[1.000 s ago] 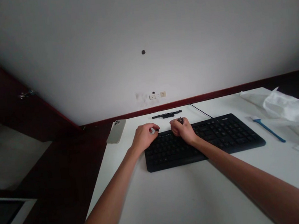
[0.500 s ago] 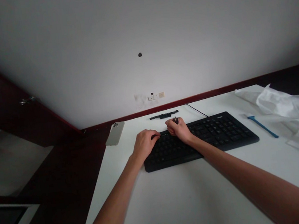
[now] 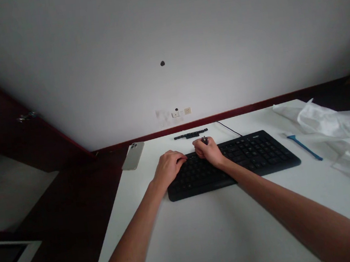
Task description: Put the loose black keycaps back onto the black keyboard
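A black keyboard (image 3: 249, 155) lies on the white table (image 3: 213, 224). My left hand (image 3: 167, 166) rests at the keyboard's far left corner, fingers curled with the tips pressed on the top key rows. My right hand (image 3: 208, 150) is closed in a fist over the top row just to the right of it, gripping a small dark tool (image 3: 205, 139) whose metal end sticks up above the knuckles. A short row of loose black keycaps (image 3: 191, 135) lies on the table just behind both hands.
A pale phone (image 3: 132, 156) lies face down at the table's far left corner. A blue-handled brush (image 3: 304, 147) and crumpled white plastic sheeting (image 3: 332, 127) sit to the right. The keyboard's cable (image 3: 229, 129) runs to the wall behind.
My left hand has gone from a raised pinch near the keyboard's top left corner down onto the keys. The right hand shifted slightly left. The view drifted a little.
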Demonstrator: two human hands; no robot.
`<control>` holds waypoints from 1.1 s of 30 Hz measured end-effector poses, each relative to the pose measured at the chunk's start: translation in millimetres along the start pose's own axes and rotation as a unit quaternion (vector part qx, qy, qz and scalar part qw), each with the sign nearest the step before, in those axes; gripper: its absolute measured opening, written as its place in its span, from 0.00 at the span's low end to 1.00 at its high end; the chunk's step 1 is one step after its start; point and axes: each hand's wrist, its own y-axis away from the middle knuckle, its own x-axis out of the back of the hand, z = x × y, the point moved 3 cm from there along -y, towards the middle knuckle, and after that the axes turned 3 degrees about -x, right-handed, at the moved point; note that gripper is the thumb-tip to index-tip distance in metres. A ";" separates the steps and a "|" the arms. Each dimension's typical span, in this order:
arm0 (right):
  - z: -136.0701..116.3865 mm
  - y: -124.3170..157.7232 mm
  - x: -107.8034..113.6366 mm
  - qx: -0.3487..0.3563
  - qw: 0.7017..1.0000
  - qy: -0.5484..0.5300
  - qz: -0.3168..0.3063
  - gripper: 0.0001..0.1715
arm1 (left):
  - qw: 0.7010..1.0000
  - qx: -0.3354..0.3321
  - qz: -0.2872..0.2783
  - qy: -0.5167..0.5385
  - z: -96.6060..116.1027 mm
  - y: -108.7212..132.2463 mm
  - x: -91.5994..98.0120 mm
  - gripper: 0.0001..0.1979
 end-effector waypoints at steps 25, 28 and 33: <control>2.7 -1.5 1.1 0.018 0.999 0.026 0.006 0.26 | 0.982 -0.032 0.022 -0.184 25.9 18.4 -17.9 0.13; 5.3 -2.9 1.6 0.022 0.999 0.025 0.004 0.26 | 0.981 -0.009 0.009 -0.192 30.4 14.3 -17.3 0.11; 7.1 -4.1 2.7 0.016 1.000 0.007 0.008 0.26 | 0.995 0.057 -0.002 -0.082 11.1 -9.6 -6.5 0.09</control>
